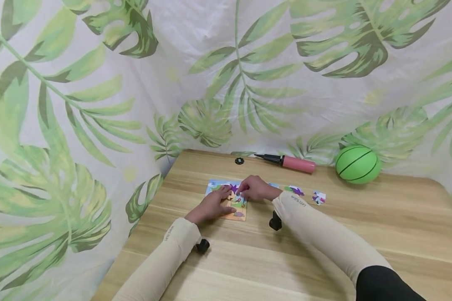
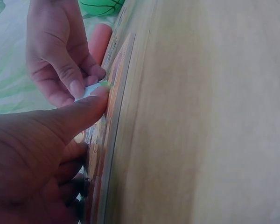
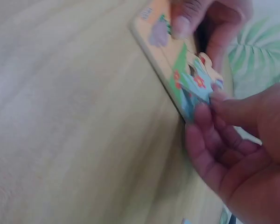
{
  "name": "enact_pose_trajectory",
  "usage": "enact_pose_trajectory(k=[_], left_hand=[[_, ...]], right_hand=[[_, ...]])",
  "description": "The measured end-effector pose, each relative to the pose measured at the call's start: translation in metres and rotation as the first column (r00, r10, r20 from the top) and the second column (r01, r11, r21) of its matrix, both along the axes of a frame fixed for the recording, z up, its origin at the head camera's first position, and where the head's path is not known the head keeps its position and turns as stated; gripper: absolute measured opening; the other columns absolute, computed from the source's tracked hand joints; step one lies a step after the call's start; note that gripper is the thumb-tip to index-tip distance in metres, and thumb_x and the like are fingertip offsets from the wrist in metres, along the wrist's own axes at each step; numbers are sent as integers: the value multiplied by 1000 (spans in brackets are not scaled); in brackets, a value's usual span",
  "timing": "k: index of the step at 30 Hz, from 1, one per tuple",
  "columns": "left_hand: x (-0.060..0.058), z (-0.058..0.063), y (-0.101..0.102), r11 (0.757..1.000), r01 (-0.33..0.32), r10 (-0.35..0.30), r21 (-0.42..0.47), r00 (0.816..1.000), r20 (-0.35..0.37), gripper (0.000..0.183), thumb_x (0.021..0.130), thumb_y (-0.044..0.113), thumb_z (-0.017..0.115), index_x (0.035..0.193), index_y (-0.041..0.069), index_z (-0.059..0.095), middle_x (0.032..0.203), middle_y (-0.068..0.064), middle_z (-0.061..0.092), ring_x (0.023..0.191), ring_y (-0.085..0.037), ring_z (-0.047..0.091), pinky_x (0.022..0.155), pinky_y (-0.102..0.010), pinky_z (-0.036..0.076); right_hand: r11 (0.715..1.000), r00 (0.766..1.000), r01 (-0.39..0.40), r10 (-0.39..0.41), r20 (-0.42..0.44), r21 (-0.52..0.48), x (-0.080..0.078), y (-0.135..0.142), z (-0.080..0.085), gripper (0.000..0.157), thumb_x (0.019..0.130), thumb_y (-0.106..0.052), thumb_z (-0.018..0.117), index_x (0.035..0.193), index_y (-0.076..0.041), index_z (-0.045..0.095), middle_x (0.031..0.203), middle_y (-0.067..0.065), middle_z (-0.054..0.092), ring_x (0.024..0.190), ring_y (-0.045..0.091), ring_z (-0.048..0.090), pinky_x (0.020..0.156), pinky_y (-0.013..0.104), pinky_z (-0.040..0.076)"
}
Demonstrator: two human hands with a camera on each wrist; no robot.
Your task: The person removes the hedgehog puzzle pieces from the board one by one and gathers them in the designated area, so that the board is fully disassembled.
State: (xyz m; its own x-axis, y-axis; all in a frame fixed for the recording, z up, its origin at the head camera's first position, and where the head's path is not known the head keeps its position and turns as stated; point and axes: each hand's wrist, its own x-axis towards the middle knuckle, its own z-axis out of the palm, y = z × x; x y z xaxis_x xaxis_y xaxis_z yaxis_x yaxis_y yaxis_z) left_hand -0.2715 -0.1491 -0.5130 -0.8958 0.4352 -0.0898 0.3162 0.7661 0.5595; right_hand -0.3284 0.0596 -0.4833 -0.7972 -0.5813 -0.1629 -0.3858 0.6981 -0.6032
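A colourful jigsaw puzzle board (image 1: pixel 241 215) lies flat on the wooden table. My left hand (image 1: pixel 212 205) rests on it with fingers spread, its thumb along the near part of the board. At the board's right side, my right hand (image 1: pixel 256 189) pinches a light blue puzzle piece (image 3: pixel 199 83) with a red flower between thumb and fingertips. In the right wrist view this piece sits tilted over the board. The left thumb (image 2: pixel 86 109) comes close to the piece in the left wrist view; whether they touch I cannot tell. Both hands hide much of the board.
Loose puzzle pieces (image 1: pixel 318 197) lie to the right, one with purple and green (image 1: pixel 295 190). Farther back are a black round disc (image 1: pixel 239 161), a red hand pump (image 1: pixel 298 164) with a black nozzle, and a green ball (image 1: pixel 358 164). A leaf-patterned curtain (image 1: pixel 244 83) hangs behind the table.
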Motion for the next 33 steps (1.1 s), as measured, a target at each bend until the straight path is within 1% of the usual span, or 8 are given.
enact_pose_trajectory(k=[4,9,12,15,19,23,28,33], left_hand=[[-1,2,-1,1000,-5,5,-5,1000,5,81,90,38,74,152,1,37,165,-10,29,156,-32,18,127,-47,21],[-2,2,-1,1000,-5,5,4,1000,11,73,90,37,74,147,0,46,164,-12,31,156,-34,20,127,-47,23],[-2,2,0,1000,7,-7,-5,1000,5,72,91,36,74,146,-1,47,163,-13,32,156,-34,20,126,-48,24],[-3,0,2,1000,19,-19,-7,1000,3,76,91,36,74,149,0,42,164,-13,30,156,-35,19,127,-48,22],[-1,0,4,1000,22,-22,-3,1000,3,78,91,36,74,150,1,40,165,-12,29,156,-35,18,127,-49,21],[1,3,4,1000,22,-22,-20,1000,-7,78,91,37,73,151,1,39,165,-12,28,156,-34,18,127,-48,21],[0,3,2,999,13,-13,-43,1000,-17,79,91,39,73,152,2,38,166,-11,28,156,-33,19,127,-48,22],[-1,2,2,999,18,-18,-50,1000,-15,78,91,39,73,152,3,39,165,-11,29,156,-33,19,127,-48,22]], right_hand=[[999,1000,19,-18,17,-45,-2,0,4,10,93,-6,70,95,-9,78,89,2,77,76,10,64,74,25,54],[997,997,64,-66,-27,-51,2,1,10,11,93,-6,69,94,-13,78,91,1,76,84,11,65,81,29,56],[990,990,115,-120,-67,-85,2,7,16,11,93,-7,68,96,-12,77,92,4,77,86,16,69,79,30,57],[983,988,142,-149,-48,-118,1,22,26,11,94,-7,68,101,-7,76,93,9,77,85,23,72,72,28,59],[987,991,129,-130,-9,-100,3,62,37,9,93,-5,68,99,-5,74,89,10,75,77,20,70,65,25,58],[990,993,116,-118,-17,-84,11,117,44,6,90,-3,69,94,-3,73,83,12,74,70,16,67,60,25,54],[990,991,136,-136,14,-41,28,180,38,5,91,-1,67,92,-2,72,74,10,69,63,10,58,56,22,50],[991,988,113,-105,110,-70,44,221,27,6,91,4,64,90,5,70,70,10,68,61,6,58,56,21,50]])
